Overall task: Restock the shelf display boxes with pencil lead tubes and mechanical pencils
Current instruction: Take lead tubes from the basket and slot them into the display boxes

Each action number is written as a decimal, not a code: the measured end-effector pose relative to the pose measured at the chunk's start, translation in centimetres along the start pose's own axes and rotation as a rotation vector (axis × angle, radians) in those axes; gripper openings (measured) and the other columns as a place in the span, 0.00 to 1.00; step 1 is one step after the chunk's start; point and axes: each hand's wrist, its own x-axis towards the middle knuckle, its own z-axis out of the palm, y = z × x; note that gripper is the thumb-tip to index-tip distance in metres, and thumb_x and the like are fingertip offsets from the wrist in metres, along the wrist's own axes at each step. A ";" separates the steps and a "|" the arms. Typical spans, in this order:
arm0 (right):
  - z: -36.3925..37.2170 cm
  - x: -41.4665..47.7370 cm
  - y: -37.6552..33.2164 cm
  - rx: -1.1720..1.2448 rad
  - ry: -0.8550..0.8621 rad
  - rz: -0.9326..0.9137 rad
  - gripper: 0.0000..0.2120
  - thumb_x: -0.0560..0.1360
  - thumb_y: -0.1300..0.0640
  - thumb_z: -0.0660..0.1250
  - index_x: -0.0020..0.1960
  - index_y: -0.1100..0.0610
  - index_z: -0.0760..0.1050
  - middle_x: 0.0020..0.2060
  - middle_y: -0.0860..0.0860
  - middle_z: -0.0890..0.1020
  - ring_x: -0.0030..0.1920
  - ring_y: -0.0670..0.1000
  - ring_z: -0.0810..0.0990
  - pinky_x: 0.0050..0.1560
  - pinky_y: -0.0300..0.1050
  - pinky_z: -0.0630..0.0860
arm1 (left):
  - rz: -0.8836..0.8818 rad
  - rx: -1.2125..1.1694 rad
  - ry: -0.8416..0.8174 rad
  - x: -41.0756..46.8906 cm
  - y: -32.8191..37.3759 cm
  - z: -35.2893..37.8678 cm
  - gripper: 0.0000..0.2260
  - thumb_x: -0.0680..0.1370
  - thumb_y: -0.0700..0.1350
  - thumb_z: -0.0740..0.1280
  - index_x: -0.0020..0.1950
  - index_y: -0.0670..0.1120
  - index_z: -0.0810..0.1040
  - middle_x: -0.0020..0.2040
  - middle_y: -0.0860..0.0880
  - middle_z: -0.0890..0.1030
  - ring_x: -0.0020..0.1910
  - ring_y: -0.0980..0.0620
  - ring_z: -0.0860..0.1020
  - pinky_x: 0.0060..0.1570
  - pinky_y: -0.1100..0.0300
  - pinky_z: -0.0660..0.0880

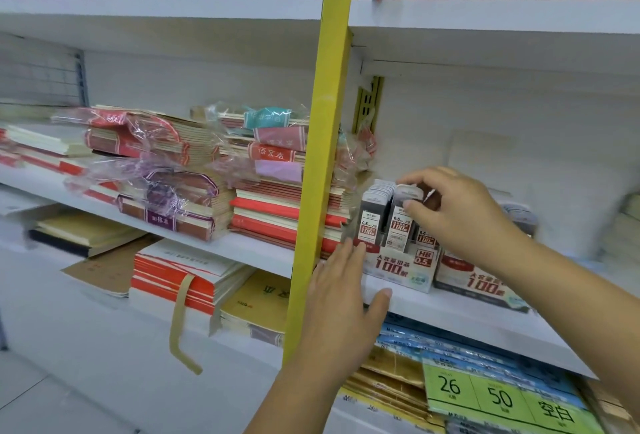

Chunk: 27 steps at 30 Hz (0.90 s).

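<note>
Pencil lead tubes [376, 215] stand upright in rows inside a white display box [398, 269], which sits on the white shelf [450, 312] just to the right of a yellow post [322, 156]. The labels on the tubes read 0.5 and 100, and the box front shows HB 0.5.

The right hand [460, 212] reaches over the box from the right and pinches the top of one lead tube [398, 229] between thumb and forefinger. This tube stands in the front middle of the box, a little higher than the ones beside it. The left hand [343, 298] is flat, with straight fingers that touch the left side of the box near its lower corner. Its thumb lies by the front edge of the shelf.

A second display box [481, 281] of the same kind stands just beside the first, partly hidden behind the right forearm. Left of the post, stacks of notebooks [277, 215] lie on the shelves, some in torn plastic wrap. On the shelf below are blue packs [433, 340] and green price tags [498, 395] reading 26 and 50.
</note>
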 end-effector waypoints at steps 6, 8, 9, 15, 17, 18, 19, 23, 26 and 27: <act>1.1 -0.3 0.9 -0.330 0.071 -0.040 0.07 0.73 0.50 0.72 0.49 0.48 0.79 0.46 0.43 0.68 0.51 0.44 0.62 0.49 0.42 0.63 | 0.014 -0.023 -0.017 -0.1 0.0 -0.3 0.32 0.81 0.58 0.62 0.82 0.57 0.51 0.82 0.61 0.50 0.79 0.61 0.48 0.77 0.59 0.45; 0.8 -1.2 1.2 -0.286 0.140 -0.058 0.07 0.74 0.53 0.71 0.51 0.50 0.81 0.46 0.45 0.69 0.51 0.44 0.61 0.49 0.42 0.63 | 0.028 -0.053 0.020 -0.5 0.1 -0.5 0.30 0.81 0.55 0.64 0.81 0.56 0.57 0.80 0.60 0.55 0.78 0.61 0.52 0.77 0.61 0.50; 0.6 -1.9 1.2 -0.213 0.200 -0.066 0.07 0.74 0.55 0.71 0.51 0.52 0.81 0.45 0.46 0.70 0.51 0.45 0.63 0.49 0.42 0.63 | 0.042 -0.070 0.063 -1.0 0.2 -0.5 0.27 0.81 0.53 0.65 0.79 0.56 0.61 0.79 0.60 0.60 0.77 0.61 0.55 0.76 0.63 0.53; 2.0 -13.0 1.7 0.416 0.240 0.085 0.07 0.76 0.57 0.67 0.48 0.45 0.78 0.40 0.41 0.77 0.40 0.44 0.75 0.41 0.30 0.69 | 0.023 -0.059 -0.089 -7.1 -0.6 1.0 0.17 0.81 0.49 0.66 0.69 0.54 0.73 0.61 0.59 0.73 0.61 0.58 0.72 0.61 0.63 0.70; 4.5 -18.0 3.0 0.558 0.142 0.280 0.10 0.77 0.59 0.67 0.47 0.42 0.77 0.36 0.44 0.77 0.36 0.45 0.74 0.36 0.33 0.70 | -0.051 -0.010 -0.337 -10.1 -2.5 2.3 0.18 0.81 0.50 0.65 0.71 0.53 0.72 0.63 0.56 0.73 0.61 0.56 0.75 0.60 0.59 0.74; 6.2 -20.7 3.9 0.591 0.069 0.381 0.11 0.77 0.58 0.67 0.47 0.41 0.77 0.36 0.46 0.77 0.34 0.45 0.73 0.36 0.37 0.70 | -0.099 0.035 -0.462 -11.7 -3.6 3.1 0.19 0.82 0.51 0.65 0.72 0.53 0.71 0.65 0.54 0.73 0.61 0.54 0.75 0.59 0.58 0.74; 7.9 -23.3 4.8 0.603 -0.019 0.480 0.11 0.77 0.58 0.67 0.46 0.40 0.77 0.36 0.47 0.77 0.34 0.47 0.74 0.36 0.40 0.70 | -0.154 0.077 -0.573 -13.4 -4.8 3.9 0.19 0.82 0.51 0.65 0.72 0.52 0.70 0.67 0.52 0.72 0.62 0.53 0.76 0.58 0.58 0.74; 15.5 -33.9 8.2 0.543 -0.421 0.828 0.10 0.78 0.56 0.63 0.47 0.40 0.74 0.44 0.40 0.78 0.35 0.44 0.77 0.32 0.32 0.70 | -0.402 0.132 -0.799 -19.9 -9.4 8.3 0.20 0.82 0.50 0.66 0.72 0.48 0.71 0.70 0.46 0.73 0.63 0.47 0.76 0.62 0.56 0.72; 20.4 -40.9 10.0 0.399 -0.660 0.939 0.07 0.78 0.52 0.63 0.53 0.42 0.75 0.54 0.42 0.79 0.48 0.46 0.79 0.48 0.37 0.76 | -0.572 0.127 -0.884 -24.5 -12.3 12.2 0.18 0.81 0.49 0.66 0.70 0.45 0.73 0.67 0.44 0.76 0.61 0.45 0.77 0.58 0.59 0.72; 21.8 -43.1 10.4 0.350 -0.726 0.947 0.07 0.78 0.51 0.64 0.54 0.43 0.76 0.55 0.42 0.80 0.51 0.46 0.79 0.52 0.40 0.75 | -0.616 0.120 -0.906 -25.8 -13.1 13.4 0.17 0.81 0.48 0.67 0.68 0.45 0.75 0.65 0.44 0.78 0.56 0.47 0.78 0.51 0.61 0.70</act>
